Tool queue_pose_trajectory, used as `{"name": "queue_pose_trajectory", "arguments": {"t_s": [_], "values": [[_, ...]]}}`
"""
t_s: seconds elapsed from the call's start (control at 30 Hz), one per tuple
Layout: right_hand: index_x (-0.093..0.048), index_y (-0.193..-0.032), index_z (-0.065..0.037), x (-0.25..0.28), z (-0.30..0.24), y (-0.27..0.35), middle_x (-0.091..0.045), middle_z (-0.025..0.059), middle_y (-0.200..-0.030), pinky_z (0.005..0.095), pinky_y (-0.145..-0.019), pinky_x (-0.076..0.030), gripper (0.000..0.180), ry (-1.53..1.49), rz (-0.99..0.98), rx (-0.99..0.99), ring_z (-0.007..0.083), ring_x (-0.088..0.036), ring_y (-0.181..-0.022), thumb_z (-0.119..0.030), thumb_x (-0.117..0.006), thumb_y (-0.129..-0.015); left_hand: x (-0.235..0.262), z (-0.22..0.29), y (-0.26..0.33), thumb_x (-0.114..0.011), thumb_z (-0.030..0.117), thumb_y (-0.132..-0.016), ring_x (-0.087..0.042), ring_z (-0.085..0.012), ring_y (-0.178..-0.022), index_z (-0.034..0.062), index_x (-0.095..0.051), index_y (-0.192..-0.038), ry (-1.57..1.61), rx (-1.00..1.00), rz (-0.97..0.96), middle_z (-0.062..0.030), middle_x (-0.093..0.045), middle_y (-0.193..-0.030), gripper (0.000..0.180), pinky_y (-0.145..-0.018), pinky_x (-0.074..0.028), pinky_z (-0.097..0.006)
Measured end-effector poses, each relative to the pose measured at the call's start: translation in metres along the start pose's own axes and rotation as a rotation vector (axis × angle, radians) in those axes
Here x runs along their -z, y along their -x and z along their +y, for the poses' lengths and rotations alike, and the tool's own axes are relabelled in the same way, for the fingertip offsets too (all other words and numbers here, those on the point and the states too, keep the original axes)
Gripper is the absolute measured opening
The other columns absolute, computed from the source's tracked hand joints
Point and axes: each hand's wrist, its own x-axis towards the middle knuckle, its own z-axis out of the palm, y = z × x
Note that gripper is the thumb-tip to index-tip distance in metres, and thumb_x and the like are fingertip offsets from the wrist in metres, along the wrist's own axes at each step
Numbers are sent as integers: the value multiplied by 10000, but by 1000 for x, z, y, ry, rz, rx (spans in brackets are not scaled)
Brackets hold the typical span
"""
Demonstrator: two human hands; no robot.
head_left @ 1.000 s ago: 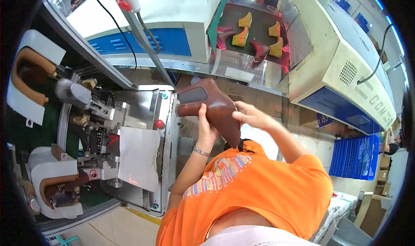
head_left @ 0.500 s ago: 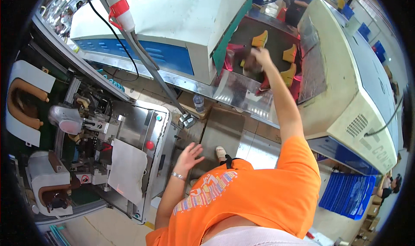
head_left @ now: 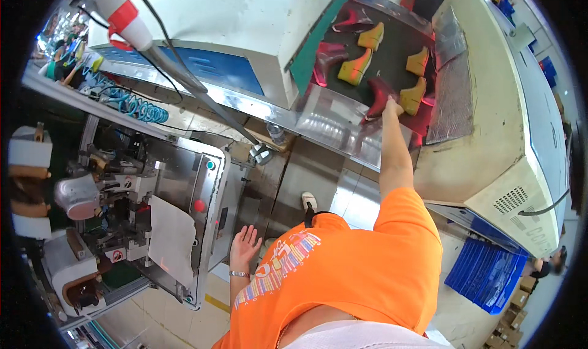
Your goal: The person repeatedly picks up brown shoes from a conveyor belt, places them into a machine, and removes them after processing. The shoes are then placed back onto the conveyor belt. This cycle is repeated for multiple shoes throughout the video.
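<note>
My right arm stretches over the dark conveyor belt (head_left: 392, 55), and my right hand (head_left: 394, 107) is closed at the edge of a dark red boot (head_left: 380, 96). Its fingertips are partly hidden. Just right of it stands a yellow shoe last (head_left: 413, 96), with a second yellow last (head_left: 418, 61) beyond. Left of the boot lies a yellow-green last with a reddish rim (head_left: 355, 68). Another yellow last (head_left: 371, 36) sits farther back, near a pinkish-red boot (head_left: 329, 61) and a dark boot (head_left: 353, 22). Low beside my body, my left hand (head_left: 246, 246) is open, palm up, holding nothing.
The belt passes between a white cabinet (head_left: 220, 18) and a cream machine housing (head_left: 496, 104). At left stands a machine with a red button (head_left: 199, 205) and a white sheet (head_left: 171, 238). A grey pole (head_left: 202, 94) slants down between. Blue crates (head_left: 484, 275) stand lower right.
My right hand has moved nearer and rightward, from a blurred item farther back to the dark red boot. The yellow-green last now shows where that blur was. My left hand has lowered leftward.
</note>
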Motion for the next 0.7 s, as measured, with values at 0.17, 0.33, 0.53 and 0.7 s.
{"name": "queue_pose_trajectory", "arguments": {"t_s": [0.17,0.33,0.53,0.7], "values": [[-500,-1081,76,-23,15,3,-571,133,-1034,351,-778,-463,572,-252,-373,-211,234,-563,-863,-123,-772,-618,10,-10,3,-453,221,-878,-448,-175,-1118,144,-482,-1112,-2,-20,71,-26,-514,-1180,248,-915,-355,-448],[-555,-1040,7,0,-13,23,-597,109,-967,327,-693,-484,396,-190,-428,57,221,-579,-784,25,-647,-655,-23,-6,14,-457,244,-885,-460,-161,-1088,172,-471,-1163,-96,-71,56,-8,-503,-1189,287,-908,-364,-416],[-451,-1164,-51,134,-75,157,-571,69,-1050,324,-806,-460,569,-535,-1306,-175,220,-566,-932,-5,-672,-642,-91,-18,43,-445,254,-894,-397,-205,-1170,117,-375,-1255,-151,-117,-329,-88,-422,-1277,392,-958,-332,-407],[-494,-1147,-46,191,-109,295,-592,36,-1007,291,-813,-441,589,-111,-2004,92,156,-552,-932,2,-711,-601,-194,2,78,-637,420,-743,-354,-224,-1214,125,-317,-1310,-358,-526,-706,-82,-379,-1319,715,-994,-287,-437]]}}
